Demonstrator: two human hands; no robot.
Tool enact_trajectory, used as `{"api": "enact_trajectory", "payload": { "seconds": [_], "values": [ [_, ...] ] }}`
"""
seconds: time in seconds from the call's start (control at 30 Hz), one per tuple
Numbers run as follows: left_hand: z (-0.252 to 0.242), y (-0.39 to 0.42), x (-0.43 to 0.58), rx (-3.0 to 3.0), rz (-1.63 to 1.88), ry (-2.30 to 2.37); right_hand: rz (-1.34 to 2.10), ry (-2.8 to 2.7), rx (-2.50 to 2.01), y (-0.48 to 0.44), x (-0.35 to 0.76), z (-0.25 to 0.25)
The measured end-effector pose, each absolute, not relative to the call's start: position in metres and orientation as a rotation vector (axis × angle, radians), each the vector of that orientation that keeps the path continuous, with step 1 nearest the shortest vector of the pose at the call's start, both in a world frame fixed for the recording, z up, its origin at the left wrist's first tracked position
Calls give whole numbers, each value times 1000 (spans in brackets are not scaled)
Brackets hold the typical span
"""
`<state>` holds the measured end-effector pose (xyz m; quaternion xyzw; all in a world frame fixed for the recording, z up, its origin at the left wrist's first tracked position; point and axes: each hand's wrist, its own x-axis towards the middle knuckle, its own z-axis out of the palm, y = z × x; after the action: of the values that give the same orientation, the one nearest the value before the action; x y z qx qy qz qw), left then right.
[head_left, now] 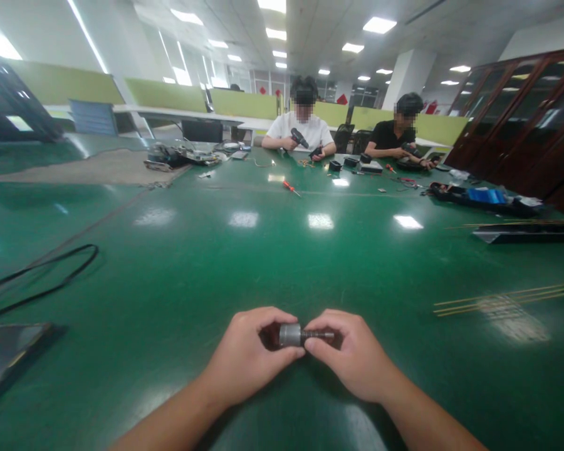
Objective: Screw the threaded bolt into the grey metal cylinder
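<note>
Low in the middle of the view, both my hands meet over a green table (pixel 282 250). My left hand (pixel 249 357) is closed round a small grey metal cylinder (pixel 290 334). A dark thin shaft (pixel 318 336) sticks out of the cylinder to the right, and my right hand (pixel 352 357) pinches it between thumb and fingers. The part is held just above the table top, near its front edge.
A black cable (pixel 51 275) loops at the left, with a dark phone or tablet (pixel 9 357) at the near left edge. Thin yellow rods (pixel 507 297) lie at the right. Two people sit at the far end with tools; a red screwdriver (pixel 290 186) lies mid-table.
</note>
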<state>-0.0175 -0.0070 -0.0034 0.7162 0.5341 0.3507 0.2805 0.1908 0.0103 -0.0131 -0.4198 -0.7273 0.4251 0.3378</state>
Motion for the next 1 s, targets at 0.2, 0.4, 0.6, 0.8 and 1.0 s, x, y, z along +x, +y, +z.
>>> {"api": "enact_trajectory", "payload": {
  "seconds": [0.2, 0.4, 0.6, 0.8, 1.0],
  "values": [
    [-4, -10, -18, 1917, 940, 1436, 1100, -1909, -1097, 10, 192, -12],
    [-3, -10, -17, 1901, 933, 1436, 1095, -1921, -1100, 10, 192, -12],
    [-3, -9, -20, 1887, 928, 1435, 1124, -1905, -1083, 12, 194, -16],
    [-3, -8, -21, 1841, 921, 1440, 1142, -1857, -1076, 11, 193, -15],
    [-4, -7, -21, 1853, 924, 1416, 1145, -1853, -1095, 12, 193, -14]
  ]
}}
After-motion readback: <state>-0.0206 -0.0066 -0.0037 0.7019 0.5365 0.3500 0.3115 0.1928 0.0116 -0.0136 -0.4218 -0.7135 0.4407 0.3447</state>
